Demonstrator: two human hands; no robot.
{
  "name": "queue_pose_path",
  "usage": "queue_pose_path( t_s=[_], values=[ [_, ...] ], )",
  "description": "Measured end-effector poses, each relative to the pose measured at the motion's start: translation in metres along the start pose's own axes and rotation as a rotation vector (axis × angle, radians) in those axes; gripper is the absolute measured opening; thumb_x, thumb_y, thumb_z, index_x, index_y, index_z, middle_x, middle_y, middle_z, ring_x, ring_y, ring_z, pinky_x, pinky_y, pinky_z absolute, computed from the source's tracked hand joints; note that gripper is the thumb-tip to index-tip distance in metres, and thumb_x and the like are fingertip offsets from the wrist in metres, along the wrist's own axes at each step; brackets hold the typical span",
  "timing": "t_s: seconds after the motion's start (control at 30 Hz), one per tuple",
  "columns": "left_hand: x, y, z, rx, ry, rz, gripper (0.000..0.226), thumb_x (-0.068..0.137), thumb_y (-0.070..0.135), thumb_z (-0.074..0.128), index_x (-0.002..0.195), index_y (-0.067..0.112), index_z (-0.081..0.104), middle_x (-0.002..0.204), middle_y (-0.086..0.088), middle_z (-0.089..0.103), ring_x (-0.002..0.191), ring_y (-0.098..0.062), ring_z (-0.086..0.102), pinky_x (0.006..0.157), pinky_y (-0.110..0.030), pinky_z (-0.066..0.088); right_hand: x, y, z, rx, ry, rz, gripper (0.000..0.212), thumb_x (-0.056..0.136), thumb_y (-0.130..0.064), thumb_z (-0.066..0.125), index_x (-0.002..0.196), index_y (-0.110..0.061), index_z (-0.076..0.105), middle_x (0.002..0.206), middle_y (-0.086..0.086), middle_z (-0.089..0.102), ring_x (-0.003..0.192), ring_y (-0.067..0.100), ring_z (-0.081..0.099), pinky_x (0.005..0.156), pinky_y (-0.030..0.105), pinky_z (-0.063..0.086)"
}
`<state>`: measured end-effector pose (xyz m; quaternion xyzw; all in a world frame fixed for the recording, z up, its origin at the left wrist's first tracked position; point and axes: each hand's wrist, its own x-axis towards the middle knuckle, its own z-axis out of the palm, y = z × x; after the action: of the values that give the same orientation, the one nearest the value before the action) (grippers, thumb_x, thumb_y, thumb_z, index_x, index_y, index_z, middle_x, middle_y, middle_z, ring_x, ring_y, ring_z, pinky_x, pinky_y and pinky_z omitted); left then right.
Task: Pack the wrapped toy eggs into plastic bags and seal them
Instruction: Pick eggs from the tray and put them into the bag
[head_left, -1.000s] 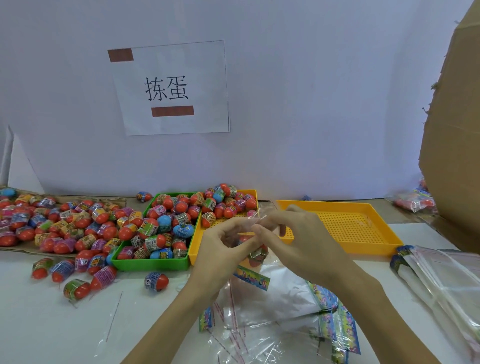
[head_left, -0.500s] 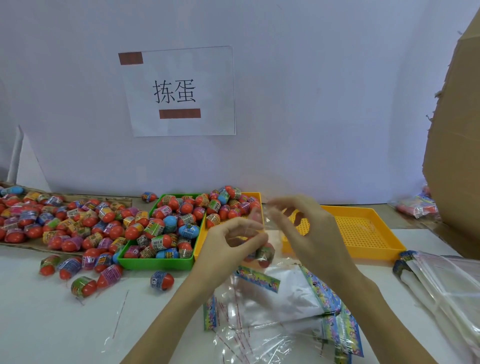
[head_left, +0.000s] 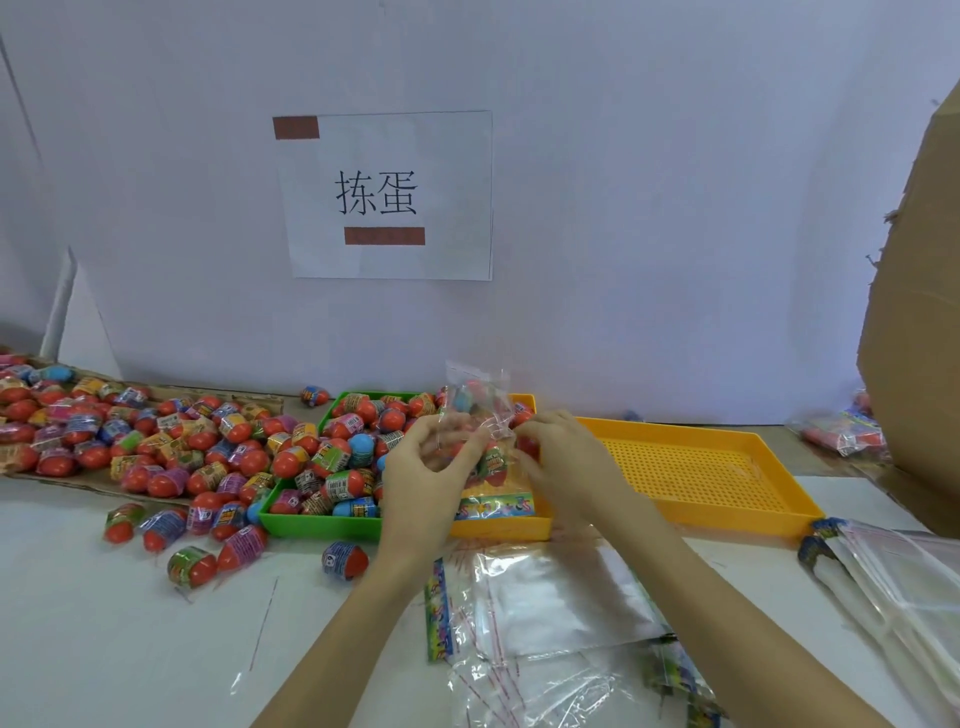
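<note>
Your eggs (head_left: 156, 441) are mostly red with bright printed wrappers, a few blue. 1 tray (head_left: 311, 525) is green, 2 more (head_left: 727, 514) are orange-yellow, 1 perforated. Your bag (head_left: 475, 395) is clear with a rainbow-printed strip. The sign (head_left: 389, 197) is white with black characters and 2 brown bars.

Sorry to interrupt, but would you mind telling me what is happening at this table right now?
A person is bagging wrapped toy eggs. Both the left hand and the right hand pinch a small clear plastic bag with eggs inside, held up over the trays. Many loose eggs fill the green tray and lie on the cardboard to its left; the yellow tray on the right looks empty. Spare bags lie on the table in front.
</note>
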<state>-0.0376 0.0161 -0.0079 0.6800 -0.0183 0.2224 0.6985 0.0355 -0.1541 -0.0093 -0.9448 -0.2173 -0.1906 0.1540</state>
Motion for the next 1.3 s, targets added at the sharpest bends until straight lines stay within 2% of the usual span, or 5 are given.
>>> queue_pose_path(
  t_s=[0.23,0.7,1.0,1.17,1.3],
  values=[
    [0.001,-0.004,-0.003,0.036,-0.009,-0.015,0.026,0.088,0.033,0.083,0.111,0.025,0.074,0.095,0.018,0.077,0.093,0.003,0.072,0.07,-0.013,0.057,0.015,-0.011,0.007,-0.073,0.062,0.085,0.023,0.099,-0.025,0.066,0.12,-0.017,0.065,0.121,0.0,0.063,0.117,0.02,0.049,0.096,0.03,0.045],
    [-0.01,-0.001,0.006,0.102,-0.204,0.015,0.031,0.086,0.03,0.086,0.114,0.03,0.074,0.101,0.01,0.078,0.093,-0.011,0.073,0.077,-0.032,0.064,-0.052,-0.014,-0.063,1.166,0.494,0.284,0.02,0.101,-0.024,0.065,0.121,-0.023,0.068,0.111,-0.005,0.073,0.061,0.018,0.067,0.054,0.02,0.049],
    [-0.021,-0.001,0.019,0.15,-0.346,0.111,0.046,0.087,0.02,0.086,0.125,0.032,0.063,0.096,0.009,0.076,0.083,-0.012,0.074,0.069,-0.021,0.059,-0.061,-0.026,-0.059,0.551,0.422,0.004,0.019,0.097,-0.033,0.069,0.114,-0.026,0.068,0.101,-0.019,0.072,0.047,0.013,0.053,0.05,0.011,0.035],
    [-0.022,0.003,0.019,0.11,-0.327,0.122,0.044,0.09,0.025,0.083,0.114,0.055,0.062,0.097,0.011,0.077,0.087,-0.009,0.074,0.074,-0.02,0.059,-0.062,-0.022,-0.065,0.517,0.442,-0.021,0.018,0.098,-0.036,0.067,0.113,-0.026,0.069,0.097,-0.02,0.071,0.051,0.012,0.057,0.054,0.009,0.036],
    [-0.022,0.005,0.018,0.088,-0.323,0.125,0.033,0.091,0.026,0.082,0.114,0.044,0.067,0.1,0.012,0.075,0.087,-0.012,0.073,0.076,-0.027,0.062,-0.063,-0.021,-0.067,0.43,0.4,-0.1,0.017,0.098,-0.03,0.07,0.115,-0.029,0.069,0.082,-0.036,0.061,0.054,0.01,0.061,0.057,0.007,0.038]
  ],
)
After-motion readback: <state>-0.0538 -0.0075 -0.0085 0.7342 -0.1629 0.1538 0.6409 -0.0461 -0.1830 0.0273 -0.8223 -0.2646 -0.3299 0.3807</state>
